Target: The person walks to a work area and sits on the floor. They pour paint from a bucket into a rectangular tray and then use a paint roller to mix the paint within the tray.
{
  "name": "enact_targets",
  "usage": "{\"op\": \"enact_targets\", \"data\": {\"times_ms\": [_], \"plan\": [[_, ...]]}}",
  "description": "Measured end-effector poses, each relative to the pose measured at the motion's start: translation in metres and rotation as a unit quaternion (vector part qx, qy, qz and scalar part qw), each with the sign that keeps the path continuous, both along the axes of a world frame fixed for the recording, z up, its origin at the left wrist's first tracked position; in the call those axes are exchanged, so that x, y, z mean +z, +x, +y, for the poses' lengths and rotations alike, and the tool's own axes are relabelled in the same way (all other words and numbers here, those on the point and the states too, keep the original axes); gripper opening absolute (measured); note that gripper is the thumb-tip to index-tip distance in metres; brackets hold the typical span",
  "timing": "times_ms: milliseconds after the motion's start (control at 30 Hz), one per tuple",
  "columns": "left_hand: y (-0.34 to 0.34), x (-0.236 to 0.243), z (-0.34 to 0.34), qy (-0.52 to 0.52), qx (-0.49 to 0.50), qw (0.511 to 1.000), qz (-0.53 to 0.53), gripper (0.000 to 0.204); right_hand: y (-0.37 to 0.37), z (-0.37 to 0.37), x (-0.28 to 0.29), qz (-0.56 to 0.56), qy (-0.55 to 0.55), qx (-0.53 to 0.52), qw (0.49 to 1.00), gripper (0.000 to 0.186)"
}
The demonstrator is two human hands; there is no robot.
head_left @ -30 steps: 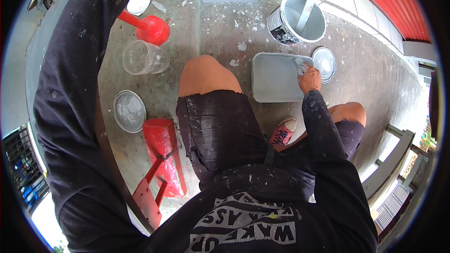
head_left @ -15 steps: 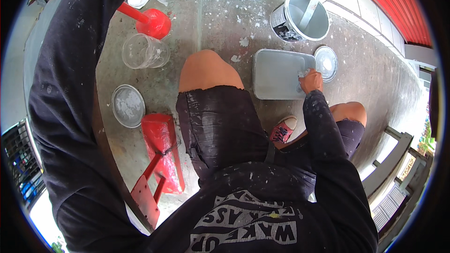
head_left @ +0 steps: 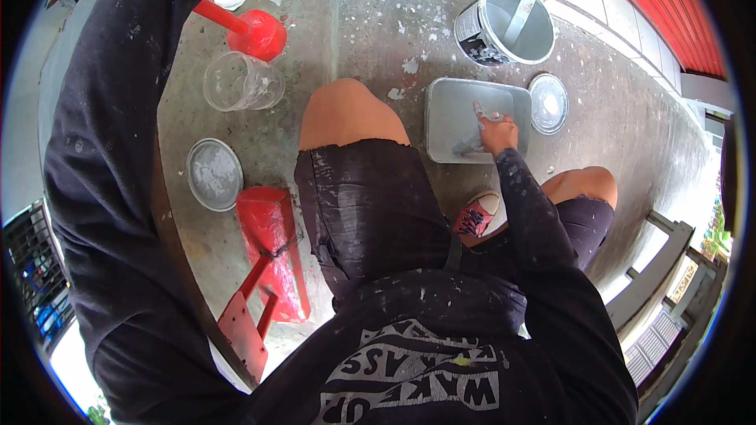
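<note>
My right hand (head_left: 499,135) is over the right half of a shallow grey rectangular tray (head_left: 453,106), its fingers mostly curled. A thin, paint-smeared tip points up and left from the hand; whether it is a finger or part of something held, I cannot tell. Beneath the hand, a dark patch lies on the tray's wet-looking bottom, maybe shadow or reflection. My left arm (head_left: 110,149) reaches up along the left side and its hand is outside the picture.
Behind the tray stands a paint bucket (head_left: 490,16) with a flat stick (head_left: 526,4) in it. A round lid (head_left: 549,104) lies right of the tray. To the left are a clear plastic container (head_left: 240,83), another lid (head_left: 215,175) and red metal pieces (head_left: 268,228).
My right hand has moved left from the tray's right rim to over its inside. The thin tip now stands out from the hand. My left arm stays raised.
</note>
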State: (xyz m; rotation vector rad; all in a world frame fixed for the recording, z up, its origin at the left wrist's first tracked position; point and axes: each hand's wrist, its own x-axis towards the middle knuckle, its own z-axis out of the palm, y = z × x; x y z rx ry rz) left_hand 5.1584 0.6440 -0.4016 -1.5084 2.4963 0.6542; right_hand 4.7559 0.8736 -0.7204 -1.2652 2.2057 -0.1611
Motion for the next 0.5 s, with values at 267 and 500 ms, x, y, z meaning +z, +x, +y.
{"op": "enact_targets", "data": {"times_ms": [267, 500], "plan": [[-0.011, 0.017, 0.013, 0.009, -0.020, 1.000, 0.006, 0.061, 0.023, 0.006, -0.024, -0.193, 0.033, -0.204, 0.959, 0.063], [-0.007, 0.001, 0.000, -0.005, 0.001, 1.000, -0.003, 0.061, 0.027, 0.002, 0.012, -0.408, 0.009, -0.407, 0.817, 0.055]]}}
